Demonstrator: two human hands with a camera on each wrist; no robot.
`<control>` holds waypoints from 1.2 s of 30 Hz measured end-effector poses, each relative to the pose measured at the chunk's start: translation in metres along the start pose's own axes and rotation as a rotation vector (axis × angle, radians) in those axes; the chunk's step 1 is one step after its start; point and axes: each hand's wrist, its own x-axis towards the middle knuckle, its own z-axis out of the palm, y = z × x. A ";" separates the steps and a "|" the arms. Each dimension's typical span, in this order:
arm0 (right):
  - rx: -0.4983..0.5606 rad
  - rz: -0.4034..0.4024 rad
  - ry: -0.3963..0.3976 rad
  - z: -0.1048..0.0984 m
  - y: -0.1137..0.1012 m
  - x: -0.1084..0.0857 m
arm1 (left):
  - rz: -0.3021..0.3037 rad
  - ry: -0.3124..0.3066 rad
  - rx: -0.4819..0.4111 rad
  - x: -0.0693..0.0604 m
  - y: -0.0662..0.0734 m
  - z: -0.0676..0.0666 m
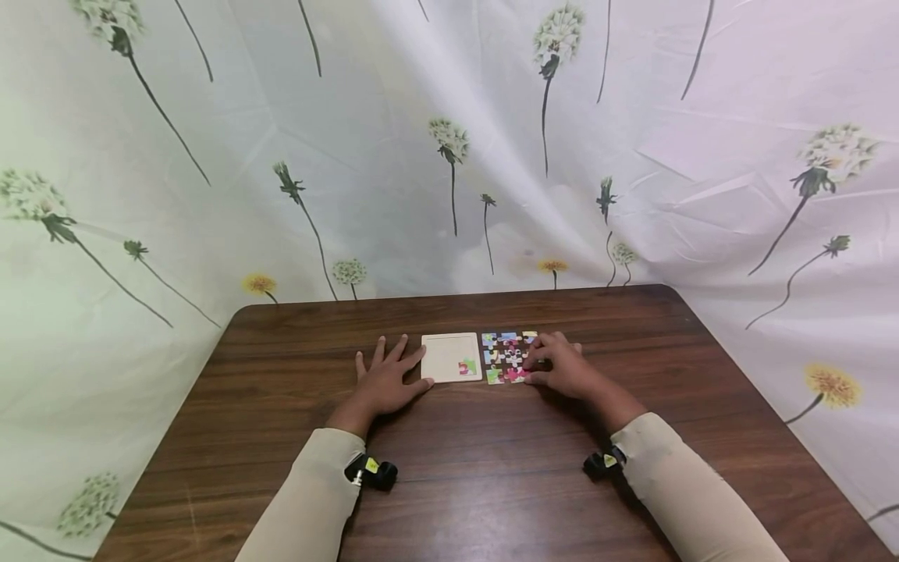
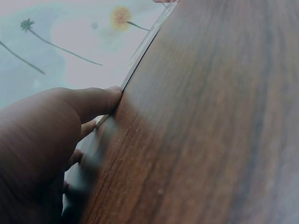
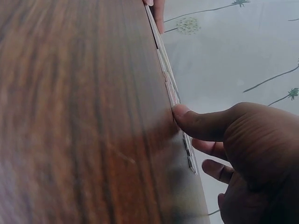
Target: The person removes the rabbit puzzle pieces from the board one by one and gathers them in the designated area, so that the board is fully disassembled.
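A pale square puzzle tray point(image 1: 440, 355) lies on the table with one green and pink piece point(image 1: 468, 367) in its lower right corner. My left hand point(image 1: 386, 380) is spread flat on its left side, thumb and forefinger touching the tray's edge; the left wrist view shows the thumb point(image 2: 100, 103) against that edge. Loose jigsaw pieces point(image 1: 495, 357) lie in rows right of the tray. Over their right side, my right hand point(image 1: 565, 369) pinches a pink puzzle piece point(image 1: 516, 375) at its right end with bent thumb and forefinger. Its fingers hide some pieces.
The dark wooden table point(image 1: 463, 468) extends around the tray and pieces. Behind its far edge hangs a white cloth point(image 1: 393, 195) printed with dandelions. Each wrist bears a black strapped camera point(image 1: 379, 474).
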 end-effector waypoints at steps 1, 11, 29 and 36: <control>-0.004 -0.002 0.001 0.000 0.000 0.000 | 0.001 0.001 0.000 0.000 0.000 0.000; -0.014 -0.003 0.007 -0.002 -0.004 0.001 | -0.001 0.005 -0.001 0.000 -0.002 0.000; -0.002 -0.002 0.017 -0.004 -0.005 0.007 | 0.004 -0.001 0.001 -0.001 0.000 -0.001; 0.025 -0.031 0.015 -0.001 -0.011 0.017 | -0.001 -0.007 0.007 -0.001 0.000 0.000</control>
